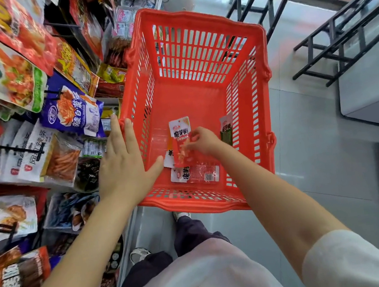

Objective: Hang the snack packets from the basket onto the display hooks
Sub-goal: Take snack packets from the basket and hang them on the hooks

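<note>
While right-hand fingers [189, 141] pinch it, red-white snack packet [182, 144] (glossy), left fingers [122, 138] spread.

Both bare forearms reach forward and down from short pale sleeves, the two hands near each other. The left hand [123, 162] is spread flat, palm down, its fingers straight and its thumb stretched out to the right. The right hand [204, 141] sits lower and farther forward, its fingers curled and pinching a red packet [181, 142].
</note>
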Tool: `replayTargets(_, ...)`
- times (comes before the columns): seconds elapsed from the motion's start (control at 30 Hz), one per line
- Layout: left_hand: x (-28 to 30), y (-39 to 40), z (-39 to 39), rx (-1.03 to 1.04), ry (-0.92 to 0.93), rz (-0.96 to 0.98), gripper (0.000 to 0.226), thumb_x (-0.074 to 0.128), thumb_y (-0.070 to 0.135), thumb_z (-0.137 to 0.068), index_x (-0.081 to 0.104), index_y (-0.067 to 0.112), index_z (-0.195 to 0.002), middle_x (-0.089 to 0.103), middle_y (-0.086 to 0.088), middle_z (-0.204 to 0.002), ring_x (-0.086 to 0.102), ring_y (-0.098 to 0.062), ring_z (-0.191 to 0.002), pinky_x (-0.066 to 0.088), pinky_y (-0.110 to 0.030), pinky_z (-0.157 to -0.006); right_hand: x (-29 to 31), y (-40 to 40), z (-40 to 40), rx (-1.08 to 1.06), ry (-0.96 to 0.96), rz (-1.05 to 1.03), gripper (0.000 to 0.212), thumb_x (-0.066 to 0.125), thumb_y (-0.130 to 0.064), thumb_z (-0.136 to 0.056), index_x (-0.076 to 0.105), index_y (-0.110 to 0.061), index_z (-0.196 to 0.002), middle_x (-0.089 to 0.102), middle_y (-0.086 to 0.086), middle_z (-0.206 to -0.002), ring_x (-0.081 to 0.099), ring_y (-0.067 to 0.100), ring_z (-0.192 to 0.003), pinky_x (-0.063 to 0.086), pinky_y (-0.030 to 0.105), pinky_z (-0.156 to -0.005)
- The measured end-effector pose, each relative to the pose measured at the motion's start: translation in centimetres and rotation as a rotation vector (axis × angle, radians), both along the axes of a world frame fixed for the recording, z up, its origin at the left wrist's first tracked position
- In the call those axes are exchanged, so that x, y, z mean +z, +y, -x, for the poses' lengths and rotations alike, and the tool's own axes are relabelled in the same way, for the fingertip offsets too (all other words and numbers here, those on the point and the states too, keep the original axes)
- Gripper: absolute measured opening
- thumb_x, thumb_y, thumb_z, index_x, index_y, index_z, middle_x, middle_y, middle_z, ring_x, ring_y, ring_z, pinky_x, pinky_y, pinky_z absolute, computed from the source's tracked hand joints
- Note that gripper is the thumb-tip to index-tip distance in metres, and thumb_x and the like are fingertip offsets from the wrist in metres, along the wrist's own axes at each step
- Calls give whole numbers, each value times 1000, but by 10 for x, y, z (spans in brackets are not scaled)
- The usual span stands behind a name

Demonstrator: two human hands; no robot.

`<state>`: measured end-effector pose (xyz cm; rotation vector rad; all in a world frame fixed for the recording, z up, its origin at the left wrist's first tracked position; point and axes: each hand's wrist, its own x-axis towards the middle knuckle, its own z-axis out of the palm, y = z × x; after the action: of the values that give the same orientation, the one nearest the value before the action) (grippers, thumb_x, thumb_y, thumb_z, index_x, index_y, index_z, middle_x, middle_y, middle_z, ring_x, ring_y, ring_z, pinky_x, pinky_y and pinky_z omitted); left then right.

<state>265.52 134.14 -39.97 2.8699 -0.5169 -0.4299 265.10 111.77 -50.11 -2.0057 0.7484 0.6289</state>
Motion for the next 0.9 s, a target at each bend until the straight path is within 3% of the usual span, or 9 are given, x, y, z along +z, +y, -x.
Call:
replayTargets(0.13, 0, 15, -3, -58, 13, 48, 100, 49, 61, -93, -12, 19, -160, -29, 0, -165, 14, -28, -155, 43, -45, -107, -19, 3, 6, 288, 132, 290, 76, 80, -47, -82, 48, -5, -136, 55, 18, -134, 54, 33, -122, 47, 40, -98)
replayTargets(0.23, -3, 15, -3, -54, 1, 47, 98, 49, 59, -95, -11, 18, -160, -26, -1, -166, 16, -27, -154, 41, -44, -108, -22, 3, 4, 119, 23, 621, 71, 72, -46, -89, 41, -2, -135, 42, 23, -141, 39, 39, -134, 39, 45, -105)
replayTargets(0.3, -5, 13, -3, -43, -11, 58, 97, 49, 58, -94, -8, 17, -161, -22, -2, -167, 17, -27, -154, 42, -45, -108, -20, 1, -2, 39, 34, 731, 71, 65, -39, -94, 32, 1, -143, 26, 34, -153, 21, 47, -146, 28, 51, -115)
replayTargets(0.37, -8, 14, -4, -34, -16, 86, 96, 51, 56, -94, -3, 16, -162, -16, -3, -169, 18, -28, -153, 43, -49, -106, -24, -2, -5, 31, 98, 655, 81, 63, -36, -95, 18, 0, -152, 8, 36, -159, 8, 51, -149, 16, 57, -121)
replayTargets(0.47, -9, 15, -3, -17, -14, 94, 96, 52, 56, -93, 0, 16, -162, -14, -3, -169, 19, -28, -153, 44, -50, -104, -33, 2, -2, 131, 85, 471, 86, 64, -36, -96, 10, -9, -157, 7, 28, -162, 21, 47, -147, 19, 53, -122)
replayTargets(0.57, -9, 15, -3, -18, -9, 103, 95, 53, 56, -93, -1, 17, -162, -14, -1, -169, 18, -28, -153, 45, -50, -104, -33, 3, 0, 172, -8, 550, 82, 62, -37, -96, 14, -13, -158, 10, 24, -164, 12, 44, -151, 12, 53, -123)
replayTargets(0.7, -9, 14, -4, -16, 0, 116, 95, 53, 55, -94, -2, 19, -162, -17, 2, -169, 19, -27, -153, 47, -49, -101, -32, -14, 1, 37, -33, 609, 82, 60, -43, -92, 18, -15, -157, 5, 24, -165, -8, 44, -152, 0, 55, -124)
replayTargets(0.9, -8, 14, -3, -9, 5, 117, 94, 54, 55, -94, 2, 18, -162, -12, 0, -169, 24, -29, -152, 47, -51, -102, -31, -15, 4, -25, -153, 536, 81, 60, -50, -91, 25, -16, -155, 9, 20, -165, -8, 38, -153, -3, 52, -122)
